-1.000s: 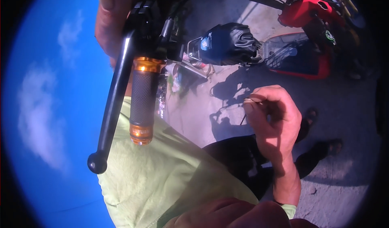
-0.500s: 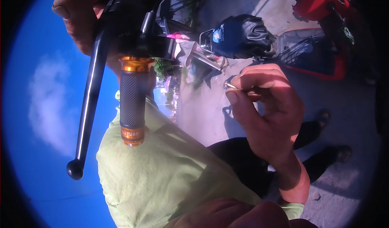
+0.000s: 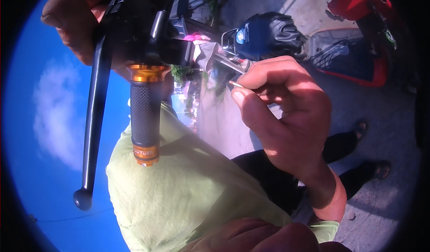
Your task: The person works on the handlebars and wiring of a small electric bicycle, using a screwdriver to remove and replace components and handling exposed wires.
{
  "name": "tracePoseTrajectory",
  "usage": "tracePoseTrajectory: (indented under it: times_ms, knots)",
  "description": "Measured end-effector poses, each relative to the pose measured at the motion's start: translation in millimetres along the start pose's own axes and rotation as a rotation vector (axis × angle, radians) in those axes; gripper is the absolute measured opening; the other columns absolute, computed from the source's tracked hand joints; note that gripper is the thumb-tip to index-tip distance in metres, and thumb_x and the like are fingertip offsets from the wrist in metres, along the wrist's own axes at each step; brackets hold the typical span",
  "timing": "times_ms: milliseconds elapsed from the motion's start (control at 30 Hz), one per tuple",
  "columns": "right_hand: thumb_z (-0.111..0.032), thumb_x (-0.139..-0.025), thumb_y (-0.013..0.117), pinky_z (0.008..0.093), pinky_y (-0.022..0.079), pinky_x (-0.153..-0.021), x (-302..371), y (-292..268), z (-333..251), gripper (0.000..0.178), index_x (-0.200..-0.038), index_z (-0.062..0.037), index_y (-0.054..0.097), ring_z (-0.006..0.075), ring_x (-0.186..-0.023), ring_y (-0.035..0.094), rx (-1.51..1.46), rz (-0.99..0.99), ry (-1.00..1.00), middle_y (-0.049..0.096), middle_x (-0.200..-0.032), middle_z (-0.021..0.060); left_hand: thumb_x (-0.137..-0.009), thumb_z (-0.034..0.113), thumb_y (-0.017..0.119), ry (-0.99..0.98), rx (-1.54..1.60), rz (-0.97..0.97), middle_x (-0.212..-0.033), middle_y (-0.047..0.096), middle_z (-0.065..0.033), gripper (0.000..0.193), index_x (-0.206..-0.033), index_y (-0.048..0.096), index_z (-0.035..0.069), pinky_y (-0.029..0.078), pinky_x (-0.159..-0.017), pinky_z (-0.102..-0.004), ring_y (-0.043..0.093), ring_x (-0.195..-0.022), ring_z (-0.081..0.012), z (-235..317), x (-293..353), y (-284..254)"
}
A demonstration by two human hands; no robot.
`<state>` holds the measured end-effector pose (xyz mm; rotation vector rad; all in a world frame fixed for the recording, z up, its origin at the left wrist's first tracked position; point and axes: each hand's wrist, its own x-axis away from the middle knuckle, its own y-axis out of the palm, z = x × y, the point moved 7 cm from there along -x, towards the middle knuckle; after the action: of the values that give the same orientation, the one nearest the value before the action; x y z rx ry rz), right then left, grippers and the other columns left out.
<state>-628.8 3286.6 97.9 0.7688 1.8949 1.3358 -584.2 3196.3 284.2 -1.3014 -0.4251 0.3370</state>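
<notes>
My right hand (image 3: 293, 113) pinches a small, thin metal piece (image 3: 236, 84) between thumb and index finger; its exact kind is too small to tell. To its left is a handlebar grip (image 3: 145, 113), black and textured with orange collars. A black lever (image 3: 92, 131) with a ball end runs beside the grip. At the upper left, my left hand (image 3: 74, 25) is closed around the dark lever mount (image 3: 118, 32), the thumb showing on the outer side. Its other fingers are partly hidden behind the mount. A black housing (image 3: 172, 50) adjoins the grip's upper collar.
A pale lime sleeve (image 3: 179, 180) fills the lower middle. Behind my right hand stand a scooter with a black-covered seat (image 3: 268, 36) and a red vehicle (image 3: 358, 1). Dark-trousered legs with sandals (image 3: 380, 169) show on the concrete ground (image 3: 215, 131).
My right hand has moved left and slightly up with the metal piece, closer to the black housing. The lever, grip and left hand sit slightly farther left in the picture.
</notes>
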Motion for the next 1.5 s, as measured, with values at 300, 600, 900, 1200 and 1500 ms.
tracePoseTrajectory:
  times_ms: [300, 600, 900, 1200, 1500]
  knots:
    - [0.011, -0.088, 0.072, 0.0225, 0.056, -0.075, 0.0, 9.1, -7.0, 0.016, -0.1, 0.0025, 0.067, 0.0091, -0.082, 0.065, 0.059, 0.017, 0.046, 0.068, -0.102, 0.0081, -0.103, 0.027, 0.064, -0.049, -0.049, 0.117, -0.105, 0.064, -0.0233, 0.043, -0.13, 0.052, -0.004, 0.065, -0.086, -0.0382, 0.072, -0.093, -0.0281, 8.7, -7.4, -1.8]
    - [0.007, -0.083, 0.076, 0.024, 0.055, -0.072, -0.3, 5.8, -27.1, 0.018, -0.099, 0.0004, 0.069, 0.0106, -0.079, 0.067, 0.215, 0.085, -0.052, 0.068, -0.095, 0.0072, -0.109, 0.05, 0.048, -0.753, 0.493, 0.548, -0.111, 0.072, -0.0243, 0.062, -0.116, 0.067, -0.009, 0.059, -0.093, -0.0385, 0.072, -0.101, -0.0297, -11.0, 17.1, -4.8]
    - [-0.005, -0.09, 0.078, 0.022, 0.046, -0.062, 38.8, 20.7, -51.8, 0.014, -0.099, -0.0016, 0.068, 0.0035, -0.073, 0.058, 0.447, 0.074, 0.224, 0.065, -0.088, 0.0019, -0.1, 0.052, 0.061, -0.724, 0.566, 0.403, -0.112, 0.07, -0.0202, 0.066, -0.121, 0.067, -0.01, 0.049, -0.102, -0.0352, 0.067, -0.109, -0.0257, -3.2, 26.1, -13.4]
    - [-0.008, -0.094, 0.078, 0.023, 0.049, -0.069, 92.4, 26.6, -66.9, 0.013, -0.099, -0.0012, 0.068, 0.0034, -0.077, 0.056, 0.57, 0.149, 0.46, 0.062, -0.089, -0.002, -0.103, 0.035, 0.065, -0.731, 0.571, 0.438, -0.114, 0.071, -0.0118, 0.043, -0.122, 0.07, -0.003, 0.049, -0.101, -0.0328, 0.067, -0.11, -0.0211, -8.5, 30.2, -22.0]
    - [-0.007, -0.091, 0.077, 0.0274, 0.053, -0.072, 114.0, 73.3, -75.4, 0.011, -0.099, -0.0027, 0.07, 0.0132, -0.082, 0.064, 1.008, -0.062, 0.466, 0.064, -0.101, 0.006, -0.094, 0.021, 0.075, -0.717, 0.471, 0.635, -0.099, 0.077, -0.0143, 0.025, -0.11, 0.076, 0.002, 0.057, -0.075, -0.0323, 0.073, -0.083, -0.018, 4.9, 26.2, -54.1]
